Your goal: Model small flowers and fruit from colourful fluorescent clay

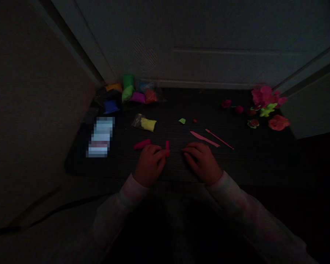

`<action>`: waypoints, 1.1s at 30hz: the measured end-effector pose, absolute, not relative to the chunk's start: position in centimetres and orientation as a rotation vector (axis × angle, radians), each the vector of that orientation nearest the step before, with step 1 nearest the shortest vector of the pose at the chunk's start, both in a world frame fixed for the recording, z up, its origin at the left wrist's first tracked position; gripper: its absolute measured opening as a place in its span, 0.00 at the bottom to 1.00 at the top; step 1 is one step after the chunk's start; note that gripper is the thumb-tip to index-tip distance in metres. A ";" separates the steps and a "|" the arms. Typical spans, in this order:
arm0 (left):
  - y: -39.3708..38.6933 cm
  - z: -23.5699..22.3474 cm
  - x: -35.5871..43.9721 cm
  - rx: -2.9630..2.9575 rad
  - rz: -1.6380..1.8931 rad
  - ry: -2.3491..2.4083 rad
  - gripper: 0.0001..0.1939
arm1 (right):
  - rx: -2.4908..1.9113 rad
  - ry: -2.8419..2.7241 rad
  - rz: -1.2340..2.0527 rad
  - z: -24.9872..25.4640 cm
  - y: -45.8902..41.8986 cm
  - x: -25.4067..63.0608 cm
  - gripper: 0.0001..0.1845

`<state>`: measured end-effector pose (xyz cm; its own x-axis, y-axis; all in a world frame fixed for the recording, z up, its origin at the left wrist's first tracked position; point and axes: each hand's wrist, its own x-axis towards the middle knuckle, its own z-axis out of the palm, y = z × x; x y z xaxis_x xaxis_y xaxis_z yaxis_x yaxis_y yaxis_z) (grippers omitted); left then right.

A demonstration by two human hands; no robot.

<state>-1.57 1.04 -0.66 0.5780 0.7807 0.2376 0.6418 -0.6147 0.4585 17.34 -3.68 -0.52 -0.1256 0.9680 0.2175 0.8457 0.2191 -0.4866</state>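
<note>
My left hand (150, 164) rests on the dark table with its thumb and fingertips closed on a short, flat pink clay strip (167, 143). Just beyond its knuckles lies a larger bright pink piece (142, 144), perhaps a packet of clay, partly hidden by the hand. My right hand (202, 162) lies a little to the right, fingers curled and drawn in towards the thumb; whatever is between the tips, if anything, is too dark to see. Past that hand lie a pink plastic clay knife (205, 139) and a thin pink modelling stick (219, 139).
Farther off are a green clay bit (182, 121), a small red ball (194, 121) and a yellow clay packet (148, 124). Coloured packets (138, 97) pile up at back left, near a blurred pale rectangle (101, 136). Pink flower shapes (265, 96) stand at back right, against the wall.
</note>
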 end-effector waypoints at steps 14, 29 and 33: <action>1.0 -0.3 -2.9 2.279 0.664 1.210 0.16 | -1.108 -2.655 0.281 -0.2 -1.6 17.2 0.18; 0.6 -0.4 -2.2 2.482 0.409 1.267 0.16 | -1.101 -2.674 0.290 -0.2 -0.4 17.6 0.14; 0.6 -0.3 -2.0 2.526 0.309 1.279 0.17 | -1.160 -2.704 0.314 -0.2 -0.4 17.7 0.15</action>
